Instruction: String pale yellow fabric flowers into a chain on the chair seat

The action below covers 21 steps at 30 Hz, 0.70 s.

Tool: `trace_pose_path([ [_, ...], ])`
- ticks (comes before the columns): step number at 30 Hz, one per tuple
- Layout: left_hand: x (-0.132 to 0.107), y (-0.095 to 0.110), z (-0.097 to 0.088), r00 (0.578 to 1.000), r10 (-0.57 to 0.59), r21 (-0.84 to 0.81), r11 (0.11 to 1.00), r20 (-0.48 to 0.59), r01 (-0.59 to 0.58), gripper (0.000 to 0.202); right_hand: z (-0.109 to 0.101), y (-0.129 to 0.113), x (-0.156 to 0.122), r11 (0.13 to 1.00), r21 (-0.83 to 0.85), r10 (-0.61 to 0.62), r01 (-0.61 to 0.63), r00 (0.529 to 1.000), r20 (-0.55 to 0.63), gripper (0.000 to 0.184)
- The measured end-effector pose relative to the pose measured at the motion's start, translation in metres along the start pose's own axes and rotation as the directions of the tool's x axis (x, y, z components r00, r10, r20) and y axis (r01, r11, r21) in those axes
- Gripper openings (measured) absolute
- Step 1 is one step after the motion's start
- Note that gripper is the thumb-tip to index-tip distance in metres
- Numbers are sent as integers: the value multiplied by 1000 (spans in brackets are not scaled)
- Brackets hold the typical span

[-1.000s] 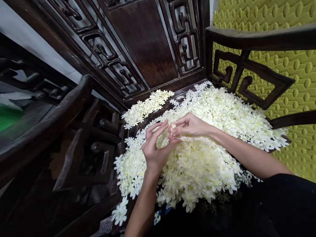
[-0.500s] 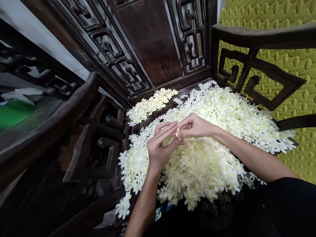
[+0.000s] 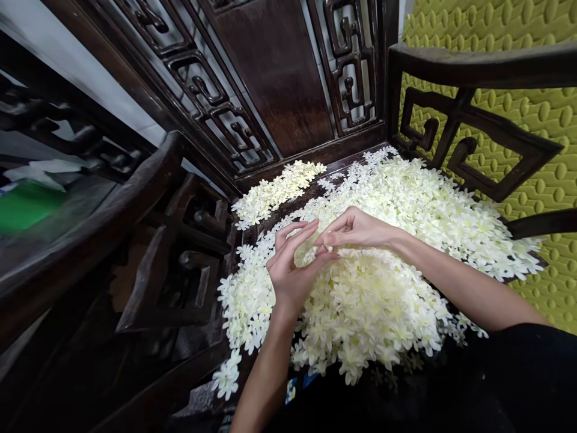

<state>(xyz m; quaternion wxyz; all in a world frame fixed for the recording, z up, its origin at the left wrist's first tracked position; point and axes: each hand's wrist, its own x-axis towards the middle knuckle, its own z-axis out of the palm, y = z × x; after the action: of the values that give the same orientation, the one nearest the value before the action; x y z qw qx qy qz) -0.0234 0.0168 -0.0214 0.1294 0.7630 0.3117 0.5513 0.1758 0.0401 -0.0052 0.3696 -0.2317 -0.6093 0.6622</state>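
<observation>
A big heap of pale yellow-white fabric flowers covers the seat of a dark carved wooden chair. My two hands meet above the middle of the heap. My left hand is raised with its fingers curved and its thumb reaching toward the right hand. My right hand pinches a small flower between thumb and fingertips, touching the left thumb. A smaller, flatter patch of flowers lies at the back left of the seat.
The chair's carved armrest rises at the right, with a green padded wall behind it. A second dark wooden chair arm stands at the left. Something green lies at the far left.
The hands have stayed together over the heap; the fingers shifted slightly as they work a flower. The view moved a little.
</observation>
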Motion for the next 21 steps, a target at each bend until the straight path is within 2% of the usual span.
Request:
trace_pose_path([
  [3, 1, 0, 0, 999, 46, -2, 999, 11, -46, 57, 0, 1, 0, 998, 48, 30, -31, 1000, 9, 28],
  [6, 1, -1, -1, 999, 43, -28, 999, -4, -43, 55, 3, 1, 0, 998, 63, 7, -7, 1000, -6, 25],
  [10, -1, -1, 0, 999, -22, -115, 993, 32, 25, 55, 9, 1, 1, 996, 84, 2, 4, 997, -75, 26],
  [13, -3, -1, 2, 996, -79, -192, 978, 36, 84, 58, 11, -2, 1, 995, 97, 41, -33, 995, -86, 39],
  [18, -4, 6, 8, 993, -104, -296, 951, -47, 86, 45, 15, -5, 0, 993, -85, 76, -82, 995, -68, 57],
  [21, -5, 11, 9, 972, -215, -319, 931, -94, 176, 41, 14, -2, 3, 997, -30, 71, -75, 990, -122, 57],
])
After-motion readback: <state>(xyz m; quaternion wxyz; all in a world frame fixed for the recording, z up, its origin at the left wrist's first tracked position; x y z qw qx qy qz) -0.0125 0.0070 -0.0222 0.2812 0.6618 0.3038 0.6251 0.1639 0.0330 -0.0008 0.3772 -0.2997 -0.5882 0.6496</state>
